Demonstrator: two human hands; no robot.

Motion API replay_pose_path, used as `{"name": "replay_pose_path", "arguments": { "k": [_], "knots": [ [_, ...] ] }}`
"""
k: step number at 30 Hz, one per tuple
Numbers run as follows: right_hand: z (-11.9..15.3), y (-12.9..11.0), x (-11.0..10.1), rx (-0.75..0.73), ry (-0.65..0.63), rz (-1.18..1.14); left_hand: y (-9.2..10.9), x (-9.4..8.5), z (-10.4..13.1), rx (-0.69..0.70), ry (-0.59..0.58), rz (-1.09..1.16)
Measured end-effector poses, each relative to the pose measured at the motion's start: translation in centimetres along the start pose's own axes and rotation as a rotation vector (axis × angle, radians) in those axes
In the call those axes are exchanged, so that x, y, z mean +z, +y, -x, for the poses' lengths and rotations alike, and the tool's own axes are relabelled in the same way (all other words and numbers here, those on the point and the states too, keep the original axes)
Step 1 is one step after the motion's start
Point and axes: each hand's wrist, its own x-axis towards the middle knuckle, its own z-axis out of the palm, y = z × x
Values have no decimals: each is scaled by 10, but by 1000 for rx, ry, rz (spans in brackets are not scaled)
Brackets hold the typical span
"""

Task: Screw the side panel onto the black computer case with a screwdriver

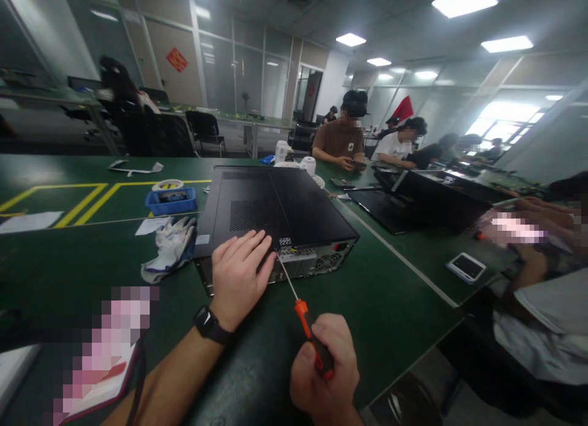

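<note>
A black computer case [307, 199] lies on its side on the green table, its back panel with a round fan grille facing me. My left hand [239, 279] rests flat on the near left part of the case, fingers stretched out over its top and edge. In my right hand [340, 358] is a screwdriver [302, 313] with an orange and black handle, held closed between thumb and fingers. The screwdriver's shaft points away from me, and its tip meets the upper edge of the back panel beside my left thumb. The tip's exact contact is too small to make out.
Left of the case lie work gloves [172, 245] and a blue bin [171, 201] with a tape roll [168, 185] at its rim. White bottles [282, 152] stand behind the case. To the right are a phone [466, 267], another black case [436, 193] and people seated.
</note>
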Motion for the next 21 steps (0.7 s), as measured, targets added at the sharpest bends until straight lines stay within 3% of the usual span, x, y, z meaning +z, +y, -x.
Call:
{"name": "replay_pose_path", "arguments": {
  "k": [6,13,21],
  "knots": [
    [3,0,-2,49,-22,11,0,-1,0,-4,6,15],
    [6,0,4,21,45,-10,0,-1,1,16,14,3],
    [5,-1,2,27,6,-22,-1,-1,1,17,13,3]
  ]
}}
